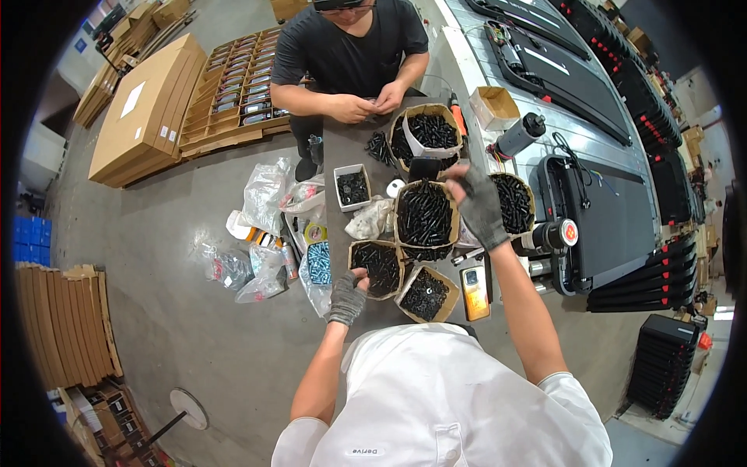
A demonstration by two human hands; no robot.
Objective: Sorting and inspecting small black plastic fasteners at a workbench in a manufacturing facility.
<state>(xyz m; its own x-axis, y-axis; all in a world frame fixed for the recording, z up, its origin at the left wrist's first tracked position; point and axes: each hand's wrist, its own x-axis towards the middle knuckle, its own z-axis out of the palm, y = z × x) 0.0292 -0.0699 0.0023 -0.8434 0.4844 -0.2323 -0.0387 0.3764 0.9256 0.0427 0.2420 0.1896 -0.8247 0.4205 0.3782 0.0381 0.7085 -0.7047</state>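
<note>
My left hand (347, 300), in a grey fingerless glove, is at the near left edge of a carton of small black screws (377, 267). Its fingertips are drawn together, and whatever they may hold is too small to make out. My right hand (479, 208), gloved alike, hovers with fingers apart between a carton of longer black bolts (425, 215) and another bolt carton (512, 204) on the right. A dark flat object (424, 169) stands at the bolt carton's far edge, near my right fingertips. Closest to me is a carton of small black parts (426, 295).
Opposite, a person in black holds both hands (372, 106) together over the table. A phone (475, 293), a power tool (549, 236) and a cylindrical motor (522, 136) lie right. Blue screws (319, 263) and plastic bags (266, 194) are left. Treadmill-like decks (595, 210) line the right.
</note>
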